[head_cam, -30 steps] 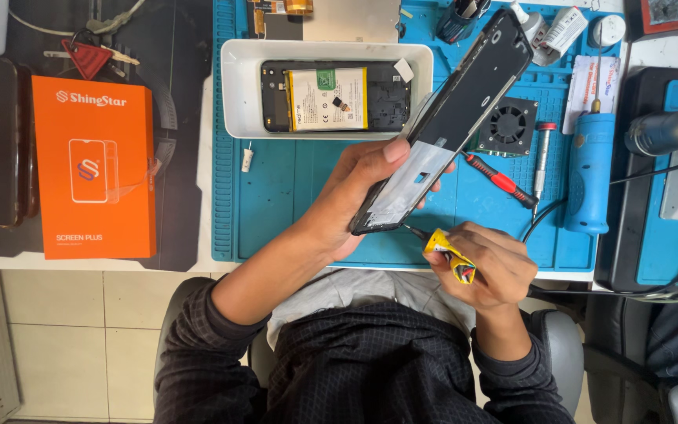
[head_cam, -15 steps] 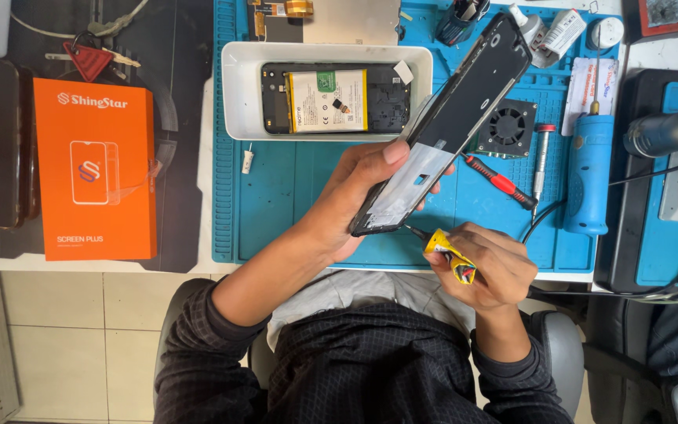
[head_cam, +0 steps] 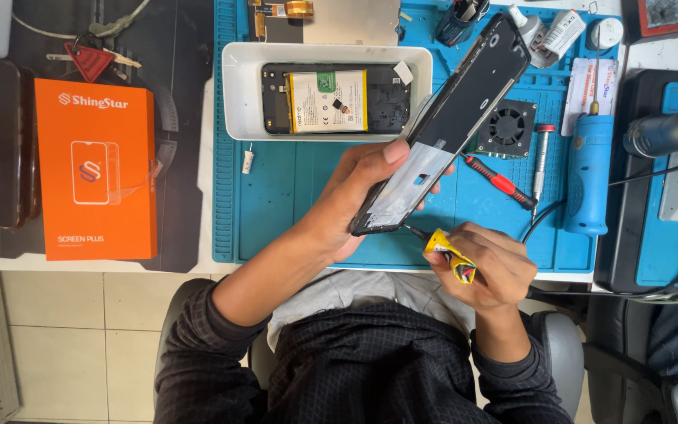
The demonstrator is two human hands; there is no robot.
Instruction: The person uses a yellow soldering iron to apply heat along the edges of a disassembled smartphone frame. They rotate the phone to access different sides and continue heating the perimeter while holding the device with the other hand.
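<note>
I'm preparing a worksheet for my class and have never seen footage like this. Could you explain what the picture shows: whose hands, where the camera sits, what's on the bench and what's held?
There is no machine here: a person works with two bare hands, filmed from a head-worn camera looking down. The left hand holds a phone frame tilted above a blue work mat. The right hand grips a small yellow glue tube, its tip at the frame's lower edge. On the mat, a white tray holds an opened phone. An orange box lies to the left, a red-handled screwdriver to the right.
</note>
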